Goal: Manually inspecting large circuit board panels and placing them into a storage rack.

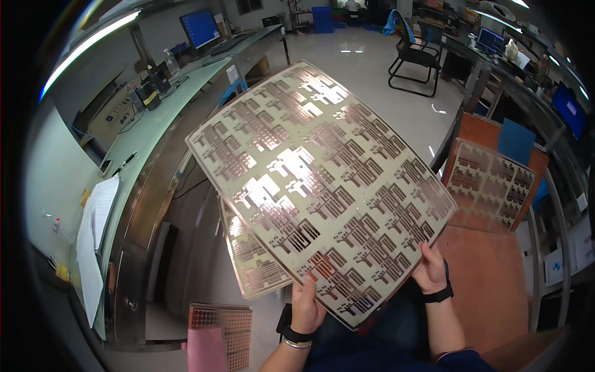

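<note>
A large circuit board panel (347, 192), pale green with rows of shiny copper patterns, is held up tilted in front of me. My left hand (307, 305) grips its lower left edge, thumb on the face. My right hand (432, 271) holds the lower right edge in the same way. The fingers behind the panel are hidden. Behind its left side, a second copper-patterned panel (263, 273) shows in part; what supports it is hidden.
At left runs a long green-topped bench (149, 133) with papers (99, 217), a pen and a monitor (199, 28). Another patterned panel (489, 180) leans on a brown board at right. Low down stand panels with a pink sheet (206, 348). A black chair (416, 59) stands farther off.
</note>
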`<action>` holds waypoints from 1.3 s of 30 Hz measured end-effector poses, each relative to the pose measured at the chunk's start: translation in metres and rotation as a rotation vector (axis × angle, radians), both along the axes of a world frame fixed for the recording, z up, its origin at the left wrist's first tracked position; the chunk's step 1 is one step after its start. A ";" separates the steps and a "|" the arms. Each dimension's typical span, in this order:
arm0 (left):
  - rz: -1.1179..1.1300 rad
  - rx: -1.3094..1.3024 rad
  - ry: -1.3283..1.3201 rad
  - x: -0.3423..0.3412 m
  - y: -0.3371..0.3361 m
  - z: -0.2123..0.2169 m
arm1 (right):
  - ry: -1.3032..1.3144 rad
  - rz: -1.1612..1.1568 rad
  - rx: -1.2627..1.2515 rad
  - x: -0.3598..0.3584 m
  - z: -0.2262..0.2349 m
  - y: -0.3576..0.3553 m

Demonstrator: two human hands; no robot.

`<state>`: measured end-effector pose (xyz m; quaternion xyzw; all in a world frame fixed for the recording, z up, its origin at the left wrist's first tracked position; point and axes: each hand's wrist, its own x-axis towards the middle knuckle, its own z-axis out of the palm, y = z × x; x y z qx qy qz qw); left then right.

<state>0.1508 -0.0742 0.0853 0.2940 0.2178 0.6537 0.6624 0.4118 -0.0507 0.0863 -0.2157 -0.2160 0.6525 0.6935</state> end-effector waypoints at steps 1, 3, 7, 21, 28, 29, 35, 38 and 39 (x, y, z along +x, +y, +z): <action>-0.033 -0.040 -0.021 -0.005 0.005 0.005 | -0.082 0.006 -0.010 0.009 -0.003 -0.005; -0.043 -0.081 -0.039 -0.014 0.011 0.015 | -0.024 -0.017 0.127 0.039 0.002 -0.011; -0.096 -0.120 0.018 -0.058 0.014 0.000 | -0.012 -0.164 0.078 0.055 0.046 -0.009; -0.263 -0.009 -0.045 -0.046 0.030 0.022 | -0.275 -0.056 0.101 0.084 0.028 -0.015; -0.123 -0.117 -0.361 -0.028 0.013 -0.005 | -0.107 -0.217 0.184 0.046 0.002 -0.002; -0.198 -0.036 -0.340 -0.023 0.012 -0.013 | -0.087 -0.211 0.181 0.031 0.001 -0.003; 0.041 -0.232 -0.101 -0.046 0.026 -0.034 | 0.164 -0.193 0.232 0.044 0.010 -0.017; 0.229 -0.343 0.104 -0.047 0.035 -0.003 | 0.171 -0.488 0.118 0.125 -0.006 -0.022; 0.238 -0.359 0.106 -0.056 0.037 -0.008 | 0.046 -0.467 0.135 0.140 -0.009 -0.022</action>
